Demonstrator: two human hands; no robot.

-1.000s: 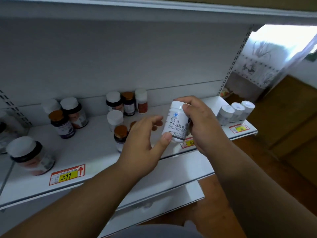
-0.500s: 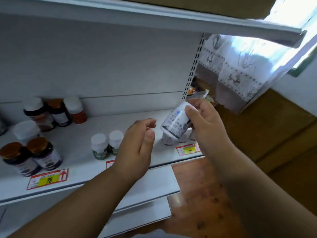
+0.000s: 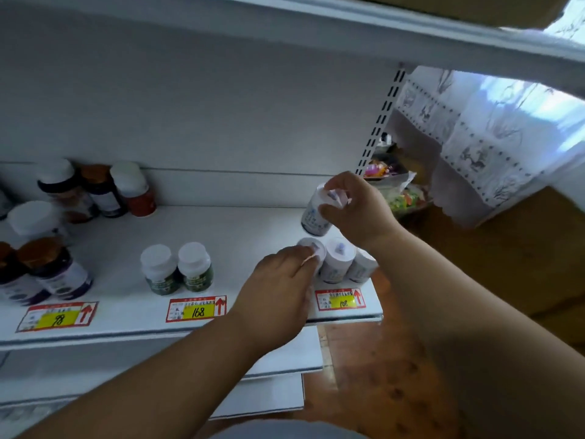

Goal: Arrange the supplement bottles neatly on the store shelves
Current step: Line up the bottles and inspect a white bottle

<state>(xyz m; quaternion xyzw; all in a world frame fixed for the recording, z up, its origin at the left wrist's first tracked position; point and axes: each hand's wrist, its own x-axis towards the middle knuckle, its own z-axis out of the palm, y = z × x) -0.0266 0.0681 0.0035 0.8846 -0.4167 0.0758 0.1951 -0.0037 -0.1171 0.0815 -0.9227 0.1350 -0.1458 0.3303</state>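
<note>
My right hand (image 3: 354, 210) grips a white supplement bottle (image 3: 313, 218) by its top, holding it just above the right end of the white shelf (image 3: 240, 229). Below it stand three matching white bottles (image 3: 338, 261) in a row near the front edge, behind the 108 price tag. My left hand (image 3: 278, 289) reaches the leftmost of these, fingertips touching its cap (image 3: 311, 248). Two green-labelled bottles (image 3: 177, 269) stand behind the 168 tag. Dark bottles with brown caps (image 3: 53, 270) stand at the left.
More bottles (image 3: 98, 188) cluster at the back left against the shelf wall. An upper shelf (image 3: 380, 30) overhangs. A slotted upright (image 3: 380, 118) ends the shelf; beyond it are colourful packets (image 3: 402, 198), a white curtain (image 3: 481, 144) and wooden floor (image 3: 380, 375).
My view and both hands shifted right along the shelf. My right hand carried the white bottle over the row of three, and my left hand dropped onto the leftmost bottle's cap.
</note>
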